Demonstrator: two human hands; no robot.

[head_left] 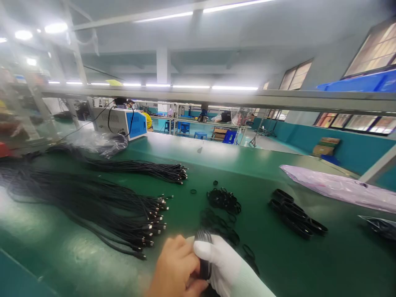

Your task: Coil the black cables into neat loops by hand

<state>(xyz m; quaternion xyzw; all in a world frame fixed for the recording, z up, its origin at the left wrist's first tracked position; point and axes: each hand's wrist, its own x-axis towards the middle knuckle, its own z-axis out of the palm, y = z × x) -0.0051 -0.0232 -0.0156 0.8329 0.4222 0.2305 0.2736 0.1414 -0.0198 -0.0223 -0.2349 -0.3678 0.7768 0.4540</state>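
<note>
My bare left hand [175, 268] and my white-gloved right hand [221, 264] meet at the bottom edge of the green table [262, 165]. Together they grip a coiled black cable [204, 251], held upright between the fingers. Just beyond the hands lies a heap of small black rubber bands [223, 200]. To the left spread two large bundles of loose black cables [102, 206] with metal plugs pointing right. A row of finished black cable coils [297, 218] lies to the right.
A grey and blue machine [122, 121] stands at the back left beside a clear plastic bag [99, 142]. A pink plastic sheet [340, 187] lies at the right. A metal rail [216, 97] crosses overhead. Stools and other benches stand far behind.
</note>
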